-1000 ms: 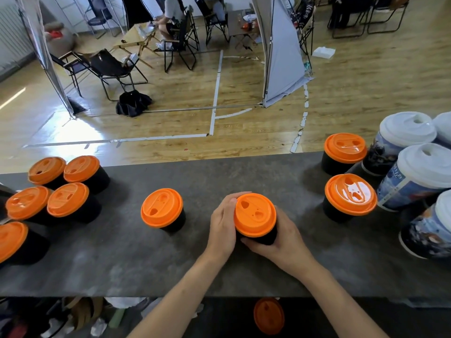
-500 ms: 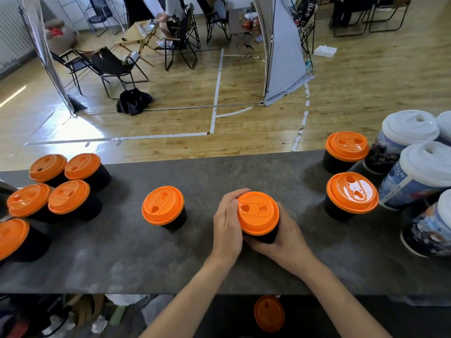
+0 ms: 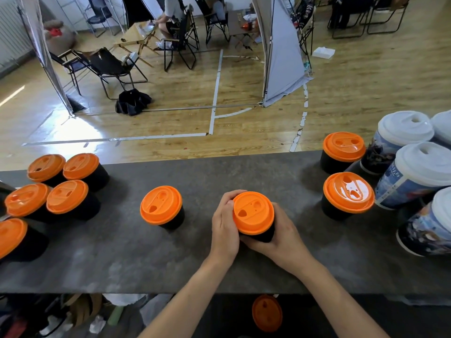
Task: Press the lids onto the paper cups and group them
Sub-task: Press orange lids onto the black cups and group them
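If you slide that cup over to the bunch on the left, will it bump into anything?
Probably, yes. One lone cup stands on the counter between the held cup and the left group, right in the straight path.

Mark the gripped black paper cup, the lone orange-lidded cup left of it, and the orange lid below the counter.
Gripped black paper cup with orange lid (image 3: pixel 253 212): head view, lid centre.
Lone orange-lidded black cup (image 3: pixel 161 205): head view, lid centre.
Lowest orange plastic lid (image 3: pixel 267 312): head view, its middle.
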